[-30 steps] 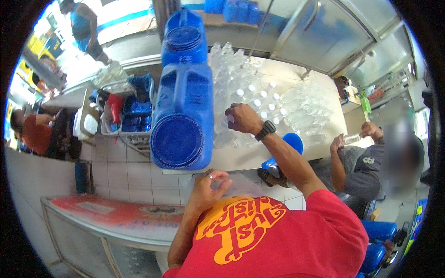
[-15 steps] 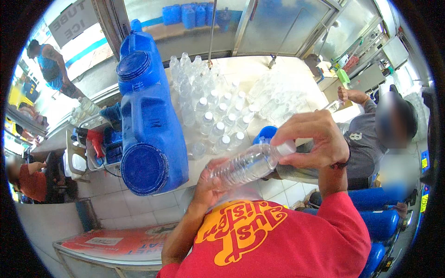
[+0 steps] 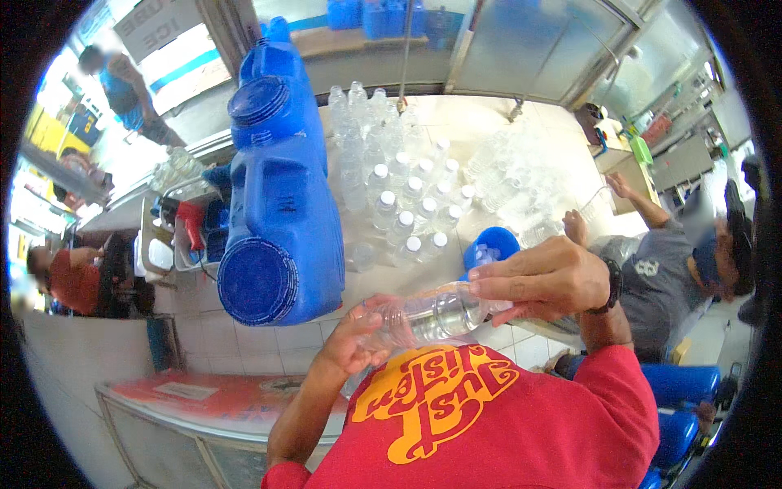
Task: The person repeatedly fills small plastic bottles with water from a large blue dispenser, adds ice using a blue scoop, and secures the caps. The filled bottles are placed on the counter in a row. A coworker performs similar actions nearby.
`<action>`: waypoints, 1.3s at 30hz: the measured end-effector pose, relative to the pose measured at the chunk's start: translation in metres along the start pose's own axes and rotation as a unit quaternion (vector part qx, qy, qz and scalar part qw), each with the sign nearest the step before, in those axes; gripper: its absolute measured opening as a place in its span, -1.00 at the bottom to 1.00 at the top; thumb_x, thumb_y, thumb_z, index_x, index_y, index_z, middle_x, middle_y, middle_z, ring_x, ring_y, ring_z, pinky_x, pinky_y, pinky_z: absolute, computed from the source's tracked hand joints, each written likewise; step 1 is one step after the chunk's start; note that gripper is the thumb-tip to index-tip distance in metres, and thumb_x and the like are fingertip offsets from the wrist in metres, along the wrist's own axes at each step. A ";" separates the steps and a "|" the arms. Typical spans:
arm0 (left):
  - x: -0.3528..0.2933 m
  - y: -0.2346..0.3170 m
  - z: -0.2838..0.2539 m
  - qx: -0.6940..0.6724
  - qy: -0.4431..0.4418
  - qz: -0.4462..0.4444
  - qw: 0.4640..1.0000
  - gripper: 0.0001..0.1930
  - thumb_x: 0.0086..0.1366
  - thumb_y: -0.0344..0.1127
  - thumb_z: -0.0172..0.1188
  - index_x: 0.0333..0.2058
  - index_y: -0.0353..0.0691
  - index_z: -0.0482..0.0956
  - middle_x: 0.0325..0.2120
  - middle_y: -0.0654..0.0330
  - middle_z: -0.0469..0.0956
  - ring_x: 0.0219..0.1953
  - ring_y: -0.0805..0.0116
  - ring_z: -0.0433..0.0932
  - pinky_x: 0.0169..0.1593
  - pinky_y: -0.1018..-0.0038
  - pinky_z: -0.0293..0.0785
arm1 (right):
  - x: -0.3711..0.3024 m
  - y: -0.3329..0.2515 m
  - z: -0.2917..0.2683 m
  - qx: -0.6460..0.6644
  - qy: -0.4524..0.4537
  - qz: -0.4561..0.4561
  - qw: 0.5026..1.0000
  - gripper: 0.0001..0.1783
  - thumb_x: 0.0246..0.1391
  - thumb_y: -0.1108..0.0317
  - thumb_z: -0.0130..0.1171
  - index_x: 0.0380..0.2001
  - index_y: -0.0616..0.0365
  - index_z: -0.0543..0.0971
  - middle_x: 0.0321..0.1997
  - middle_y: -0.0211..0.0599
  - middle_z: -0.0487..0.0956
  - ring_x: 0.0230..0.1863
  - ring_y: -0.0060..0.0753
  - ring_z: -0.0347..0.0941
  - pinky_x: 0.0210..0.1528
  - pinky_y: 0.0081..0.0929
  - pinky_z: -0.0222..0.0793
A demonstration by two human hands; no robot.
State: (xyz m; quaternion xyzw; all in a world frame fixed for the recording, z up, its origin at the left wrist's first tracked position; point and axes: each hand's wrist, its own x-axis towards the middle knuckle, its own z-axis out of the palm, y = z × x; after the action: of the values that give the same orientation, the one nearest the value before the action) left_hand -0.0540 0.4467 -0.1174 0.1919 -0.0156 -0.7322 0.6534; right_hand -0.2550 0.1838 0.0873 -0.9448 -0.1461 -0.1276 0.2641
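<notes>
A clear ribbed plastic bottle (image 3: 432, 314) lies almost level in front of my chest, held between both hands. My left hand (image 3: 358, 336) is closed round its base end. At the other end, the fingers of my right hand (image 3: 546, 281) grip the white cap (image 3: 495, 305), which they mostly cover. Just beyond my right hand stands a blue bucket (image 3: 491, 248) with small white pieces inside, probably caps. Behind it, several filled bottles with white caps (image 3: 405, 220) stand upright in a group on the pale tiled counter (image 3: 456, 114).
Large blue water jugs (image 3: 285, 196) line the counter's left side. More clear bottles (image 3: 513, 179) crowd its right part. A co-worker in a grey shirt (image 3: 652, 269) reaches over the counter from the right. Blue cylinders (image 3: 680, 383) lie at lower right, and a red-topped glass case (image 3: 204, 399) stands lower left.
The bottle has come down a little, and my right hand now covers more of the cap. My view has shifted, bringing the blue bucket's inside into sight. The co-worker's arms have moved over the counter.
</notes>
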 end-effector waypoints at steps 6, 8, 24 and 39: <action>0.005 -0.014 0.012 0.018 0.045 -0.029 0.998 -0.43 0.38 -0.12 0.25 0.29 -0.19 0.40 0.13 -0.04 0.60 -0.22 -0.03 0.77 -0.58 0.39 0.61 | -0.004 0.013 -0.013 -0.138 -0.081 0.019 0.987 -0.56 0.13 -0.12 0.42 -0.32 0.02 0.59 -0.47 -0.39 0.42 -0.46 -0.28 0.47 -0.42 -0.30 0.39; 0.006 -0.018 0.023 0.029 0.063 -0.023 0.997 -0.42 0.40 -0.11 0.24 0.29 -0.25 0.39 0.12 -0.08 0.60 -0.24 0.01 0.77 -0.58 0.43 0.60 | -0.003 0.026 -0.012 -0.147 -0.070 0.006 0.987 -0.48 0.24 -0.22 0.23 -0.51 -0.02 0.45 -0.49 -0.40 0.31 -0.47 -0.27 0.35 -0.38 -0.25 0.26; 0.001 -0.029 0.087 0.554 0.128 0.386 0.727 -0.37 0.19 -0.24 0.57 0.19 -0.29 0.53 -0.01 -0.03 0.63 -0.03 0.29 0.65 0.06 0.31 0.61 | -0.031 0.031 0.041 0.131 0.187 0.427 0.875 -0.40 0.42 0.12 0.05 -0.66 0.33 0.37 -0.72 -0.13 0.19 -0.69 -0.23 0.11 -0.57 -0.20 0.08; -0.016 -0.016 0.028 0.635 0.271 0.376 0.619 -0.26 0.30 -0.33 0.42 0.40 -0.31 0.34 0.29 -0.13 0.46 0.33 0.01 0.46 0.22 0.19 0.55 | 0.128 0.115 0.091 -0.225 0.163 0.195 0.941 -0.53 0.18 -0.07 0.38 -0.36 0.18 0.58 -0.48 -0.12 0.62 -0.46 -0.02 0.59 -0.37 -0.15 0.48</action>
State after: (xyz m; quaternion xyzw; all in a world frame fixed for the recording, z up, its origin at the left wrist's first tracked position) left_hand -0.0768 0.4586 -0.0920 0.7256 -0.3697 -0.1456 0.5618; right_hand -0.0821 0.1655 -0.0005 -0.9558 0.1185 -0.2557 0.0844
